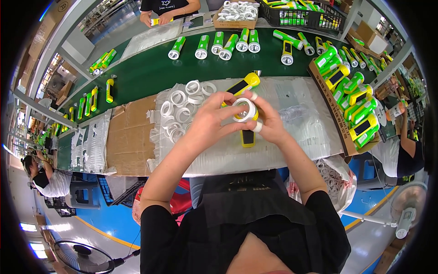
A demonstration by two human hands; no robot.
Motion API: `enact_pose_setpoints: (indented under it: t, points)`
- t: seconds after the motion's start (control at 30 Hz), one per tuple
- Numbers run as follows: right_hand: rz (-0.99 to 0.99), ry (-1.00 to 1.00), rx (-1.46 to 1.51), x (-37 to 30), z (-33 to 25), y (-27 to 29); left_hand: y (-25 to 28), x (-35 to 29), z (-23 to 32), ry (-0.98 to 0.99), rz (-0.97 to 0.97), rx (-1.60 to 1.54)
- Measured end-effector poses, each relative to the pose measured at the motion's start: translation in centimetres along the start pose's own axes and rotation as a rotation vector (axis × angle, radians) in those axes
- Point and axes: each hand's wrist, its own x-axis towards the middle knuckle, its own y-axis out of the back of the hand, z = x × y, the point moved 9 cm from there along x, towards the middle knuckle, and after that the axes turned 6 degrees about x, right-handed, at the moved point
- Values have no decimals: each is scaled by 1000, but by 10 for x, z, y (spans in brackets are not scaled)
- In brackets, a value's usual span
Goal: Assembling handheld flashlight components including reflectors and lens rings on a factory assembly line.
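Above the plastic-covered worktop, both my hands are at a white ring (235,111) on the lens end of a yellow flashlight (247,139), its dark panel showing below. My left hand (211,119) pinches the ring's left side, one finger reaching across the opening. My right hand (271,122) wraps the right side, with white coverings on a finger and the thumb. Whether the ring is fully seated I cannot tell. Just behind my hands lies another yellow flashlight (250,81). Several loose white rings (178,98) are heaped left of my left hand.
Green-and-white flashlights (202,47) stand along the green conveyor belt (150,68). To the right, a carton (334,114) is full of flashlights. A ring box (235,20) and a black crate (301,19) stand at the back. A co-worker's hands (157,18) work across the belt.
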Motion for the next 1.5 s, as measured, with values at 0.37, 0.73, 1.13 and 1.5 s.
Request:
enact_pose_setpoints:
  t: [0.37, 0.73, 1.13, 1.5]
  points:
    - [-602, -68, -745, 47, -78, 1, -42, 16, 17, 1, -89, -96]
    - [-733, -292, -912, 46, -54, -4, -43, 11, 16, -52, 24, -132]
    - [-336, -597, -1005, 45, -55, 16, -34, 5, -4, 62, 130, -168]
    - [254, -375, -288, -62, 61, -46, -31, -11, -31, 314, 90, -629]
